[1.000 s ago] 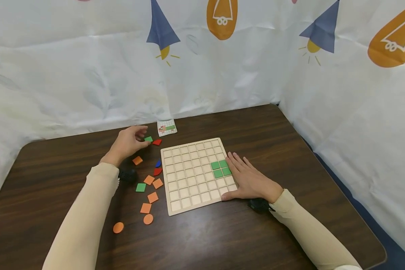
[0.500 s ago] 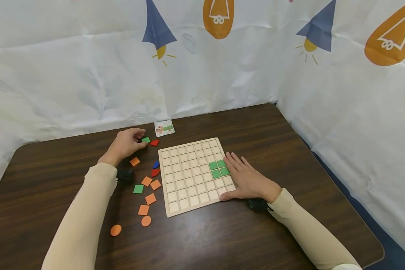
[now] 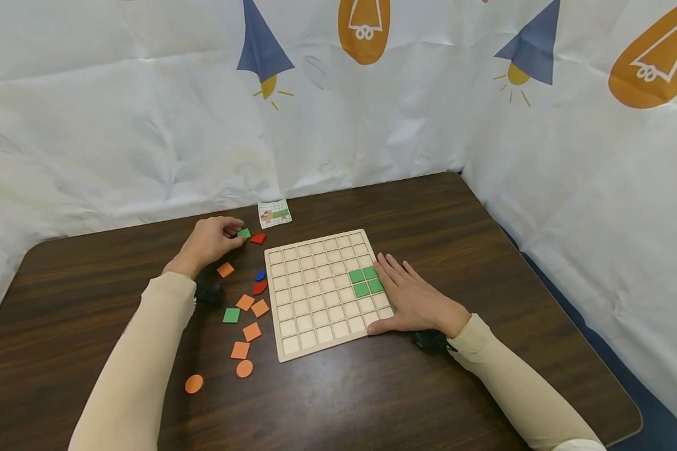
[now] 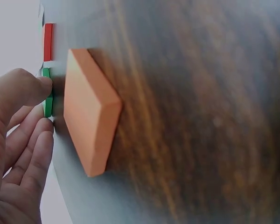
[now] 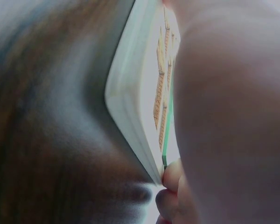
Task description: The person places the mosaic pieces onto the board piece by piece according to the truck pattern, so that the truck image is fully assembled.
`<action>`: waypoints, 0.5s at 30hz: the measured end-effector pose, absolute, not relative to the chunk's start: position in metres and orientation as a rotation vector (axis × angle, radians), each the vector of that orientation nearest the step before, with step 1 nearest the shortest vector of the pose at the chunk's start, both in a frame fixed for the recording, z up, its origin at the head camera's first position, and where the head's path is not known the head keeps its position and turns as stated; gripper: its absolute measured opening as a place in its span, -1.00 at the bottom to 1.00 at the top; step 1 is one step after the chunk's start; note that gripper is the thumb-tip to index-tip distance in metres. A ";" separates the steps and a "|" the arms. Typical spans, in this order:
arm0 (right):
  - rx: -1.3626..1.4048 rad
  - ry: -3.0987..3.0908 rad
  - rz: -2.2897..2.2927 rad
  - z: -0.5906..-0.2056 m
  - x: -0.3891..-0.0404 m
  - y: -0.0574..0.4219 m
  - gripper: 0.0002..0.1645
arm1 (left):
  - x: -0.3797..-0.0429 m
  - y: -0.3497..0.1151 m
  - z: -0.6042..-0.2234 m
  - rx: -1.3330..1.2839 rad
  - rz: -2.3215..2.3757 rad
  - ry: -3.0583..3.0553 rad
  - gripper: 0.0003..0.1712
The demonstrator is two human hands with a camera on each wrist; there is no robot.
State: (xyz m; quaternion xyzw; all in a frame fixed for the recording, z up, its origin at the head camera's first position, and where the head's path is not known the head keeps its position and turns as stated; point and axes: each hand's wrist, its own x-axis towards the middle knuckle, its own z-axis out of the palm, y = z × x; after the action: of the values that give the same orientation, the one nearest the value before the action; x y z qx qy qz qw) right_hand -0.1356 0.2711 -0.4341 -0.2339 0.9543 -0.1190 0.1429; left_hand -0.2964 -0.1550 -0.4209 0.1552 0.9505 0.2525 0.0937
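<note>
My left hand (image 3: 207, 243) is at the far left of the table, its thumb and fingers about a green square tile (image 3: 244, 233). In the left wrist view the thumb presses on the face of this green tile (image 4: 47, 100), with fingertips beside and behind it. My right hand (image 3: 420, 305) rests with straight fingers along the right edge of a wooden grid board (image 3: 338, 344). Several green tiles (image 3: 362, 289) sit together in the board's cells close to that hand's fingers. The right wrist view shows the board's pale corner (image 5: 126, 105), partly hidden by the hand.
Left of the board lie several orange square tiles (image 3: 239, 350), two orange discs (image 3: 194, 384), another green tile (image 3: 231, 315), red pieces (image 3: 258, 238) and a blue piece (image 3: 261, 275). A printed pattern card (image 3: 274, 214) lies by the table's back edge, near a hanging white cloth (image 3: 203, 144).
The head view has shifted slightly. My left thumb has moved a little against the green tile. The right hand stays on the board's edge.
</note>
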 end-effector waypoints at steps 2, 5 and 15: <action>-0.678 2.751 -0.339 -0.434 -0.136 0.271 0.56 | -0.296 -0.155 -0.420 0.466 0.739 2.827 -0.45; -0.681 2.750 -0.339 -0.434 -0.136 0.270 0.56 | -0.296 -0.155 -0.420 0.468 0.727 2.844 -0.46; -0.696 2.750 -0.346 -0.432 -0.134 0.271 0.57 | -0.291 -0.153 -0.421 0.484 0.714 2.864 -0.47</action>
State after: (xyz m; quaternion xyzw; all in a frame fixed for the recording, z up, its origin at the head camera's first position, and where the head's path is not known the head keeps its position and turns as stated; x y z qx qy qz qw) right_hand -0.1343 0.2709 -0.4318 -0.2412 0.9526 -0.1199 0.1414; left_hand -0.2915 -0.1532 -0.4213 0.1615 0.9548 0.2382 0.0750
